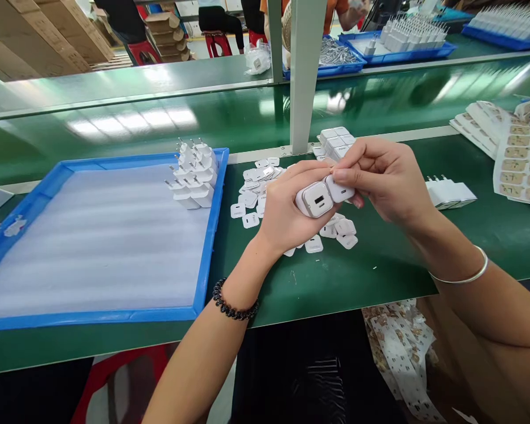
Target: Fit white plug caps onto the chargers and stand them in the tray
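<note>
My left hand (287,203) is wrapped round a white charger (317,200), its end with a dark port facing me. Right beside that end is a second white rounded-square piece with a small slot (341,189); whether it is a loose cover plate or another charger's end, I cannot tell. My right hand (386,179) pinches this piece at its upper edge between thumb and fingers. Under and around my hands, small white cover plates (250,220) lie scattered on the green table. Behind my hands stands a block of white chargers (335,140), partly hidden.
To the left lies a blue tray (205,253) with upright pronged chargers (194,176) in its far right corner. More chargers (450,193) and sticker sheets (523,159) are at right. A grey post (305,76) rises behind the table. Used backing strips (401,347) hang below its edge.
</note>
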A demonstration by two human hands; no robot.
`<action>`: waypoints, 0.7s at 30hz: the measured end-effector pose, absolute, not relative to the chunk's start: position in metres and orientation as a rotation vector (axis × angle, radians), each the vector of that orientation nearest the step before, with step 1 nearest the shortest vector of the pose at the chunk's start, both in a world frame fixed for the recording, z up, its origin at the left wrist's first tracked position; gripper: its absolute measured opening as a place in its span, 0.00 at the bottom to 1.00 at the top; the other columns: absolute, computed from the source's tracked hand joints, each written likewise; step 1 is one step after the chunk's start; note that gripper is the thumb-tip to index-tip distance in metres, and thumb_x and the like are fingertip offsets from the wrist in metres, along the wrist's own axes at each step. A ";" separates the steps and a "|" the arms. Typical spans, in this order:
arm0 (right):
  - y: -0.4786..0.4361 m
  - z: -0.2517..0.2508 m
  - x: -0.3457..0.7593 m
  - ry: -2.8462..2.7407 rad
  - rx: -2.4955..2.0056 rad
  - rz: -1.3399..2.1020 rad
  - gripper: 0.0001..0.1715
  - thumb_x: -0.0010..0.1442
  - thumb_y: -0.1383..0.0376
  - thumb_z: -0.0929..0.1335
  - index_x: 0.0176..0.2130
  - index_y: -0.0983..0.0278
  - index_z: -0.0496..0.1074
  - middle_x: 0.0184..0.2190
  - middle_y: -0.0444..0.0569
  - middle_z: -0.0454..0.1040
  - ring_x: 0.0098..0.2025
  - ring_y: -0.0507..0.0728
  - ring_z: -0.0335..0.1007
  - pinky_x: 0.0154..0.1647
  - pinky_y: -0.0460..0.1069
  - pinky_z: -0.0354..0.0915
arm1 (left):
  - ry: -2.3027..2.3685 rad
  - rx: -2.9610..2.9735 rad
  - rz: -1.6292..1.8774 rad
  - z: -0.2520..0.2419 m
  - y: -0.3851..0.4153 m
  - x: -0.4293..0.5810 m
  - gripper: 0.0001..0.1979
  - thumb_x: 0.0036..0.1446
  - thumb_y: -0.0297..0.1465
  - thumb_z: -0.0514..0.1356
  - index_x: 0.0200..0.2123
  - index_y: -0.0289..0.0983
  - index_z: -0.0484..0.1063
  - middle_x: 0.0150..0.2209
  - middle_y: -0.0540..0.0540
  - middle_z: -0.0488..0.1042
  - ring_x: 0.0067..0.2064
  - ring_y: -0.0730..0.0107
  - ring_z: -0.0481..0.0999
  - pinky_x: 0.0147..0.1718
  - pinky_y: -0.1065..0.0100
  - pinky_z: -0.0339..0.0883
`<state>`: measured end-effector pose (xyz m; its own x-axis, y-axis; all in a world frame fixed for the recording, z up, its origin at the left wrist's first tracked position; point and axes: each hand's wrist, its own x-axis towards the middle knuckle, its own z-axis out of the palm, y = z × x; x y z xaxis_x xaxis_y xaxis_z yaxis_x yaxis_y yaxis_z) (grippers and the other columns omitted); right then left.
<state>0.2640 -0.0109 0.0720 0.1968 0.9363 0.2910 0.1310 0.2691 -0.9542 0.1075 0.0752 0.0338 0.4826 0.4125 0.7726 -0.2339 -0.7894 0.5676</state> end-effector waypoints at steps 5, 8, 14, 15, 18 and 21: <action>-0.011 0.072 0.261 -1.182 -1.192 0.800 0.16 0.57 0.54 0.78 0.29 0.57 0.72 0.13 0.36 0.64 0.15 0.49 0.56 0.15 0.50 0.51 | 0.152 2.088 1.309 0.035 0.073 0.108 0.19 0.52 0.43 0.73 0.44 0.40 0.81 0.48 0.43 0.83 0.50 0.57 0.82 0.52 0.56 0.75; -0.009 0.072 0.261 -1.150 -1.229 0.772 0.16 0.58 0.51 0.77 0.31 0.56 0.72 0.11 0.35 0.62 0.13 0.50 0.55 0.14 0.49 0.49 | 0.147 2.084 1.279 0.037 0.072 0.108 0.17 0.53 0.43 0.73 0.43 0.40 0.81 0.48 0.43 0.83 0.50 0.57 0.82 0.52 0.55 0.74; -0.004 0.069 0.262 -1.103 -1.123 0.772 0.12 0.62 0.53 0.74 0.33 0.56 0.74 0.12 0.35 0.54 0.13 0.49 0.48 0.13 0.49 0.48 | 0.094 1.957 1.240 0.040 0.074 0.109 0.16 0.53 0.44 0.72 0.41 0.41 0.80 0.46 0.44 0.83 0.49 0.57 0.82 0.53 0.53 0.73; -0.004 0.069 0.263 -1.104 -1.105 0.777 0.10 0.62 0.55 0.74 0.33 0.56 0.75 0.13 0.35 0.54 0.14 0.49 0.47 0.14 0.48 0.48 | 0.113 1.918 1.231 0.040 0.075 0.108 0.17 0.53 0.44 0.73 0.41 0.41 0.80 0.46 0.45 0.83 0.49 0.57 0.82 0.53 0.53 0.74; -0.005 0.069 0.266 -1.128 -1.101 0.807 0.08 0.59 0.58 0.76 0.34 0.57 0.75 0.14 0.36 0.57 0.17 0.50 0.49 0.16 0.48 0.50 | 0.201 1.777 1.168 0.041 0.076 0.107 0.21 0.49 0.46 0.74 0.41 0.40 0.80 0.45 0.45 0.84 0.48 0.57 0.82 0.50 0.55 0.75; -0.005 0.070 0.269 -1.173 -1.132 0.832 0.07 0.61 0.57 0.76 0.36 0.57 0.77 0.15 0.38 0.64 0.18 0.51 0.56 0.16 0.48 0.54 | 0.277 1.614 1.062 0.040 0.077 0.108 0.24 0.44 0.47 0.76 0.40 0.39 0.81 0.41 0.46 0.84 0.43 0.60 0.83 0.44 0.59 0.78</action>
